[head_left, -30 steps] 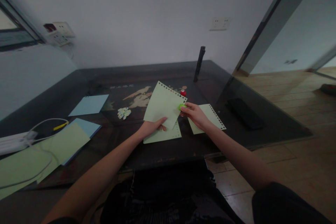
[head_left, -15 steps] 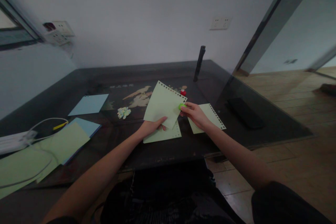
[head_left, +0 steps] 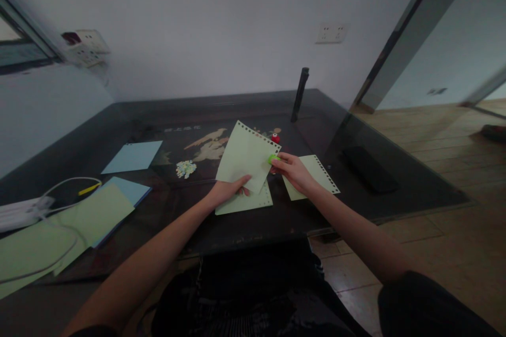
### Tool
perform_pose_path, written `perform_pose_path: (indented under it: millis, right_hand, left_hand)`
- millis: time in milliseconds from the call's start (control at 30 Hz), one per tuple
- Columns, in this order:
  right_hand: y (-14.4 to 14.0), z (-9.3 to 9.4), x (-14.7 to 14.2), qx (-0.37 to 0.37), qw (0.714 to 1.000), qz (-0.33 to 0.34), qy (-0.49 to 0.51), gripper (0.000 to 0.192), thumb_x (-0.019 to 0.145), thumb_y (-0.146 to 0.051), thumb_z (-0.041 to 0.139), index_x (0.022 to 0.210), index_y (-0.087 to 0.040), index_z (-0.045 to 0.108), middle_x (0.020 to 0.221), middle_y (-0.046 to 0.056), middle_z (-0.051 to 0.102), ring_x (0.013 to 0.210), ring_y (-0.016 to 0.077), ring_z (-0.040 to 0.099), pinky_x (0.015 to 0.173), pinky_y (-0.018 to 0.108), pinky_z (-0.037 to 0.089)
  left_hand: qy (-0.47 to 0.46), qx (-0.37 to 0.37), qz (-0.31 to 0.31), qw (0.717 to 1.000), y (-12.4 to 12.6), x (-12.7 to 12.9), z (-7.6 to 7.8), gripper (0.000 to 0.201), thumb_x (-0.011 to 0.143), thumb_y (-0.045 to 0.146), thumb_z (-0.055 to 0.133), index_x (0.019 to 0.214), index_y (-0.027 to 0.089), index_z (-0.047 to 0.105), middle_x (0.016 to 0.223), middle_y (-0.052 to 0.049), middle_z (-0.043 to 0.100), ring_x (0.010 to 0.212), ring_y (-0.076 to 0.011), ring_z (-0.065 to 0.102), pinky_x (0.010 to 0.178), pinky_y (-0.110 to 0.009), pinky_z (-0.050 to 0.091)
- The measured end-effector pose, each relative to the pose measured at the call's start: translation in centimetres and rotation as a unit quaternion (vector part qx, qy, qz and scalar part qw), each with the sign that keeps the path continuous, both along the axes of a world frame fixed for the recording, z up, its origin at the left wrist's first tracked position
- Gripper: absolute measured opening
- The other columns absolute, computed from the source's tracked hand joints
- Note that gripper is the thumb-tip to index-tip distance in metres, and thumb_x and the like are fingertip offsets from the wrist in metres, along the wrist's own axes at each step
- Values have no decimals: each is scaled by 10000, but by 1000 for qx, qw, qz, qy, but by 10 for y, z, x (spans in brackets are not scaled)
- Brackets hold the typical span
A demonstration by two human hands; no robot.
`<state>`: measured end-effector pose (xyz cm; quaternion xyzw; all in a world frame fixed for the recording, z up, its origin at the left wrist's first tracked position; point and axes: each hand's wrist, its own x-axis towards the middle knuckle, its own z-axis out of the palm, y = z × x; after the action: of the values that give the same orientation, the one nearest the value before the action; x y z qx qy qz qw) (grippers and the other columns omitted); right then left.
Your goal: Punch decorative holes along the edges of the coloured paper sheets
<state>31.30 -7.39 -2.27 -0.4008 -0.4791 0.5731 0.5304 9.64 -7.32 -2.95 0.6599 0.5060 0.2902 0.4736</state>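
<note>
My left hand point(head_left: 229, 189) grips a pale green sheet of paper point(head_left: 243, 155) by its lower edge, thumb on top. Dark holes run along the sheet's upper edge. At its right edge my right hand point(head_left: 292, 171) pinches a small bright green hole punch point(head_left: 272, 159), which sits over the paper's border. Beneath the held sheet lies another pale green sheet point(head_left: 237, 206) with holes along its right side, partly covered. A third punched sheet point(head_left: 312, 168) rests under my right wrist.
A small red object point(head_left: 275, 138) stands behind the held sheet. Paper bits point(head_left: 185, 169) form a pile to the left, near a blue sheet point(head_left: 134, 157). Green sheets point(head_left: 98, 216), a yellow cutter-like tool point(head_left: 89, 189) and a white power strip point(head_left: 23, 213) lie farther left. A black case point(head_left: 369, 171) lies right.
Both hands, the held sheet and the green hole punch stay in nearly the same place. The whole view shifts very slightly.
</note>
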Motion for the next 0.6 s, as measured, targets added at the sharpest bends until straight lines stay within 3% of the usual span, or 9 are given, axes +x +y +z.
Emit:
perform_pose_path:
  millis: [600]
  right_hand:
    - [-1, 1, -1, 0, 1000, -5, 2, 253, 645, -373, 765, 757, -180, 648, 763, 10, 643, 648, 112, 568, 688, 290, 470]
  left_hand:
    - [-2, 2, 2, 1000, 1, 0, -2, 319, 789, 424, 579, 640, 143, 605, 546, -53, 654, 486, -126, 527, 553, -241, 459]
